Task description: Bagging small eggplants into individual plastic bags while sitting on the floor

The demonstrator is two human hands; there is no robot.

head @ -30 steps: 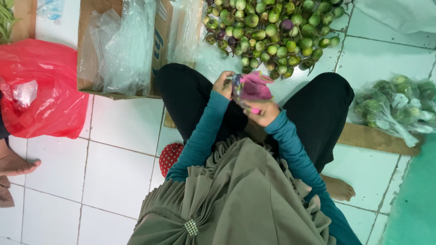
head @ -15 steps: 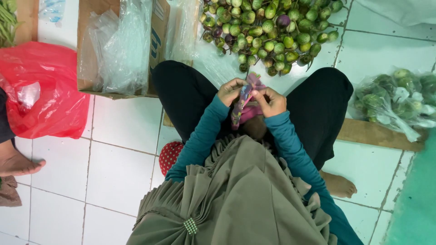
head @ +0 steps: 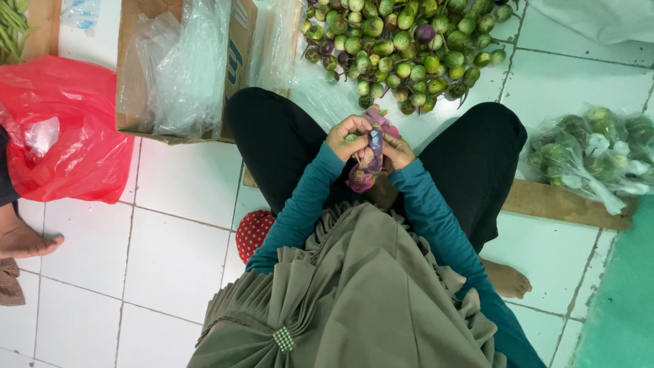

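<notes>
Both hands [head: 371, 143] now closer — pouch [head: 366, 160] bunched.

Floor layout around the seated person

Vegetable pile [head: 402, 51] lies ahead of the knees; cardboard box [head: 180, 68] sits left of it, plastic sack [head: 65, 129] further left. Bagged vegetables [head: 593, 153] rest right, on a wooden board [head: 565, 204].

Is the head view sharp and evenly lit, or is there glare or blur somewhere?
Head view: soft, even light with weak shadows; white glare on the clear plastic bags; hands, left hand and right hand, with the pink pouch, look reasonably sharp; round green eggplants are clear.
</notes>
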